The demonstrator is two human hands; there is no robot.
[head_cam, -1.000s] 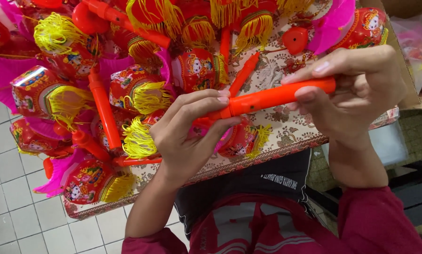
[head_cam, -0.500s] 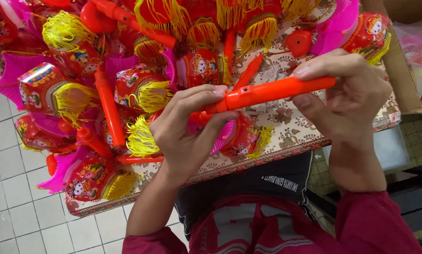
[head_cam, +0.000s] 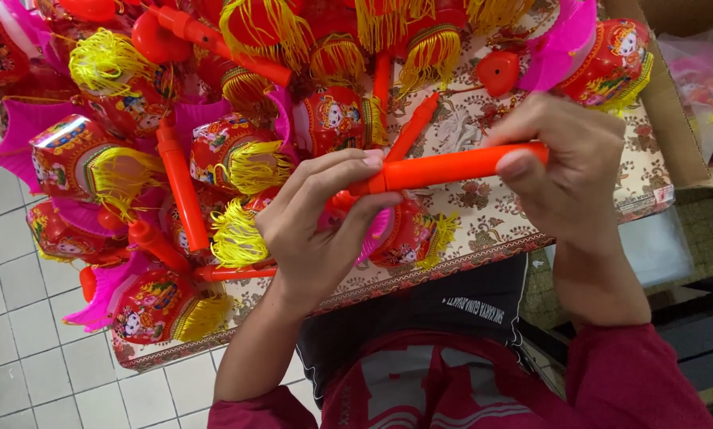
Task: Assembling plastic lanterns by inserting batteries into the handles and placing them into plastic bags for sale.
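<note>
Head view: looking down on a patterned board crowded with festive lanterns, the person's two hands meeting over its near edge.
Item: orange plastic handle stick (head_cam: 444, 168), a straight tube lying almost level, running from about 9 o'clock to 3 o'clock between the hands.
Position: held clear above the board (head_cam: 491, 214), just over a red lantern (head_cam: 404, 234) with a yellow tassel.
Left hand (head_cam: 317, 230): closed on the stick's narrower 9 o'clock end, thumb and fingertips pinching at the joint where the tube steps down.
Right hand (head_cam: 567, 175): closed round the thicker 3 o'clock end, thumb (head_cam: 519, 163) pressed on top.
Handling, as judged: light, hollow and rigid; smooth plastic, likely a little slippery; the thin end and its joint look the weakest part and may snap if bent.
Where to hold: the thick barrel for support, fingertips only at the joint.
Surroundings: more orange sticks (head_cam: 180, 187) at 9 to 10 o'clock, red printed lanterns (head_cam: 329, 119), yellow tassels (head_cam: 237, 167), pink paper fans (head_cam: 23, 135).
Lantern handling, as judged: thin-skinned and crushable.
Floor: pale tiles (head_cam: 23, 349) at 7 o'clock.
</note>
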